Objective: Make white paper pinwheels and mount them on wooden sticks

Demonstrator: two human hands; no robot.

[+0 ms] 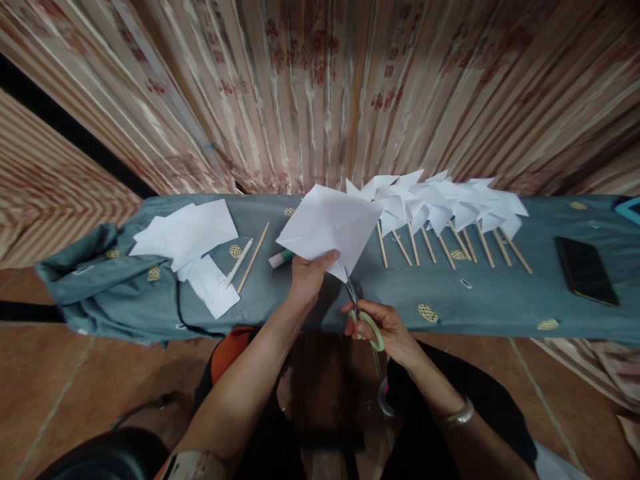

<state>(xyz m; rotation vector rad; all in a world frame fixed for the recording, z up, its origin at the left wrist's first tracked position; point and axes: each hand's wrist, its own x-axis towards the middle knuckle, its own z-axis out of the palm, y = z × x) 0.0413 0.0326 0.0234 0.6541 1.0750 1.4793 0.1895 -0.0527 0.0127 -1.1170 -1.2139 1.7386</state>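
My left hand [307,275] pinches the lower edge of a white square paper sheet [330,223], holding it up over the bench. My right hand [383,328] grips green-handled scissors [361,313]; their blades point up at the sheet's bottom corner. A row of white paper pinwheels [445,203] on wooden sticks lies on the cloth to the right of the sheet.
A teal cloth [500,300] covers the long bench. At its left lie loose white paper sheets [187,233], wooden sticks [253,257] and a glue stick [280,258]. A black phone [585,270] lies at the right. Striped curtains hang behind.
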